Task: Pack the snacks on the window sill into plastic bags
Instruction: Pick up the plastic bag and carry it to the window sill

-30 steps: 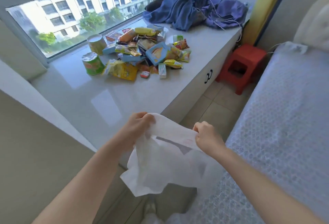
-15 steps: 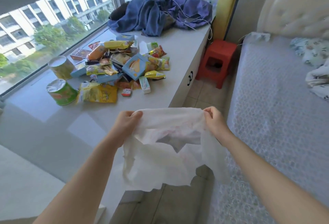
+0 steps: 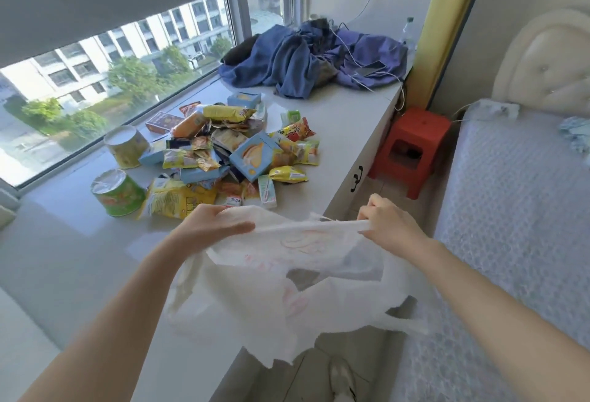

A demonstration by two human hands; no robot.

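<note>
Here's the left forearm [image 3: 127,306], bare all the way up to the frame's edge. Right forearm [image 3: 495,302], same story, bare skin as far as we see. The left hand [image 3: 212,226] and right hand [image 3: 388,226] are bare too, fingers slim. Down low, one pale shoe [image 3: 343,379] with a rounded toe, too blurred to say more.

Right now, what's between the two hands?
Head view: the bag, its top edge stretched from the left hand to the right hand; both grip it.
</note>
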